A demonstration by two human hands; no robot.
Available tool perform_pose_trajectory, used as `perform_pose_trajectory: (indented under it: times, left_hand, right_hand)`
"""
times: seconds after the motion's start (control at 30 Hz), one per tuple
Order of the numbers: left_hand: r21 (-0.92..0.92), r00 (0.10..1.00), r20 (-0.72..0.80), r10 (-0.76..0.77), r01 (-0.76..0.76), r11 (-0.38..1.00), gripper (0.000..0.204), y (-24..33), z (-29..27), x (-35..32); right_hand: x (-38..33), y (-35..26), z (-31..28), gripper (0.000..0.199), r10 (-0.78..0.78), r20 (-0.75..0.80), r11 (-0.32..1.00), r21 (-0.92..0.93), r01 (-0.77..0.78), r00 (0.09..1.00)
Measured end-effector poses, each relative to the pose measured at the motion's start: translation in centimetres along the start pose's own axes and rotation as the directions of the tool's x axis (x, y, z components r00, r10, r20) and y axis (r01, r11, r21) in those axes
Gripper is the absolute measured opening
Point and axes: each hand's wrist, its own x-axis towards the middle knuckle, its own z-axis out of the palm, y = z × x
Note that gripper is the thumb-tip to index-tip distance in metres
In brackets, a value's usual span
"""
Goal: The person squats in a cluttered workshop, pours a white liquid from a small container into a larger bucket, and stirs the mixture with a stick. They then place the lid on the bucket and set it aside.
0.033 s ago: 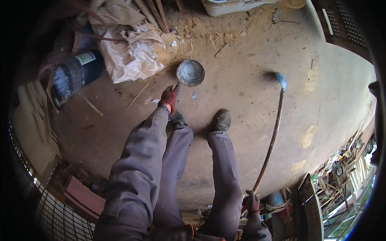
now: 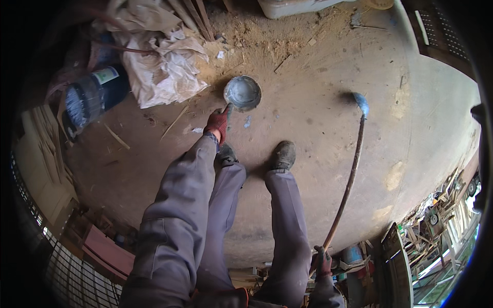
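Note:
In its red glove, my left hand (image 2: pixel 217 123) is closed round the short handle of a round grey pan (image 2: pixel 243 93). The pan's inside is coated with something whitish grey, and it is held out ahead of my feet. My right hand (image 2: pixel 323 262), also gloved, grips the lower part of a long brown wooden handle. That handle belongs to a long-handled tool (image 2: pixel 351 179) reaching forward on the right. Its far end carries a curved blue head (image 2: pixel 361 104), with a dark shadow on the floor beside it.
A pale crumpled sack (image 2: pixel 164 72) and a large dark-blue container (image 2: pixel 100 95) lie at the far left. Sawdust-like debris is scattered under a white tub (image 2: pixel 292 7). Thin wood strips lie on the floor. Piled scrap (image 2: pixel 431 231) stands at the right; a pinkish-red box (image 2: pixel 108 251) is at lower left.
The blue head of the long-handled tool has shifted slightly to the right. Both hands keep their grips, and the pan stays almost where it was.

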Motion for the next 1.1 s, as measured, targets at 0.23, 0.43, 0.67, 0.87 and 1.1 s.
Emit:
perform_pose_trajectory:
  times: [0.23,0.43,0.67,0.87,1.1]
  left_hand:
    - [0.157,0.97,-0.091,-0.226,0.238,0.959,0.061,2.3,1.4,2.5]
    - [0.228,0.96,-0.179,0.214,-0.171,0.958,0.039,9.1,-7.9,-5.2]
    - [-0.029,0.898,-0.275,0.345,-0.366,0.93,0.031,17.5,-17.2,-15.5]
    - [-0.312,0.913,-0.29,0.287,-0.374,0.874,0.029,25.2,-23.1,-25.5]
    - [-0.257,0.881,-0.374,0.289,-0.398,0.881,0.024,30.6,-28.8,-38.6]
  right_hand:
    - [2.2,-3.7,2.6,0.037,-0.07,-0.059,0.993,-0.094,0.064,0.996]
    - [1.2,-8.2,3.4,0.051,-0.016,-0.015,1.0,-0.007,0.016,1.0]
    - [-3.6,-10.9,1.7,0.037,-0.077,-0.121,0.985,0.145,0.095,0.99]
    - [-8.7,-10.2,-2.6,0.032,-0.056,-0.099,0.982,0.176,0.073,0.994]
    - [-16.2,-5.3,-10.5,0.034,-0.212,-0.083,0.964,0.148,0.223,0.974]
